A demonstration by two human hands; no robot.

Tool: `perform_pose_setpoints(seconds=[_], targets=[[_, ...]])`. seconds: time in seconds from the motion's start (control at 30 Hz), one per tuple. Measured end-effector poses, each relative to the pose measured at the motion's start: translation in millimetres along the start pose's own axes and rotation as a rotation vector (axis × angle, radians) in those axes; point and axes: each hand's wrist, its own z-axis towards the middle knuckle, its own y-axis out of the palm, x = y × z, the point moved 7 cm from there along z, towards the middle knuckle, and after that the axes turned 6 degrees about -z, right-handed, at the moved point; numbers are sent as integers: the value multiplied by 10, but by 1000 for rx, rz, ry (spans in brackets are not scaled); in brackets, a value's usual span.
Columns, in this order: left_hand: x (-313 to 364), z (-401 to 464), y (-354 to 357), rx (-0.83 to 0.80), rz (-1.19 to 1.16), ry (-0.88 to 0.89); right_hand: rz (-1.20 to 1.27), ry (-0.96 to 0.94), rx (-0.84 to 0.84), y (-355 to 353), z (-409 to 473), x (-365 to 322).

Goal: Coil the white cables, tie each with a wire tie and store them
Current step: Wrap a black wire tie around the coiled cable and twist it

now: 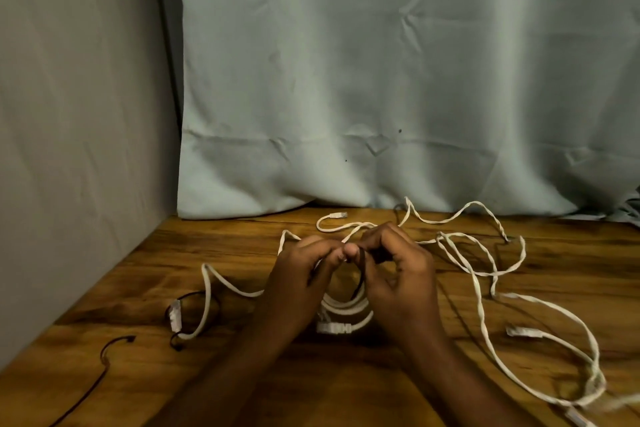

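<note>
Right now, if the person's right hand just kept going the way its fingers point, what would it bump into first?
The right hand points inward to the left, fingertips pinching the dark wire tie. Going on, it would meet the left hand almost at once; their fingertips look nearly touching, though depth is unclear.

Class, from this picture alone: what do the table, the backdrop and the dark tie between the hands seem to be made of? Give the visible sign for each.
Table: looks like wood or wood-look laminate, brown with grain streaks and a slight sheen.
Backdrop: matte pale cloth; it hangs in folds and creases.
Tie: thin and dark, bent in a curve, probably coated wire; too small to be sure.
</note>
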Motion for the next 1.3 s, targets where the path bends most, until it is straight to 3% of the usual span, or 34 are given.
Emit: perform_pose_setpoints(seconds=[0.13,0.2,0.33,0.73,1.0,1.3], targets=[[-32,-44,164,-223,247,-10,40,216,-10,5,-28,164],[-92,-60,208,-276,352,-29,-20,201,-57,20,-30,144],[-71,-41,192,-235,347,-44,-90,175,-59,-8,6,76],[53,-53,136,-235,400,53,379,661,-8,89,-64,311],[108,-114,97,-156,348,118,816,984,-224,235,-132,260],[193,-183,138,-109,316,83,965,1214,-440,315,-268,292]])
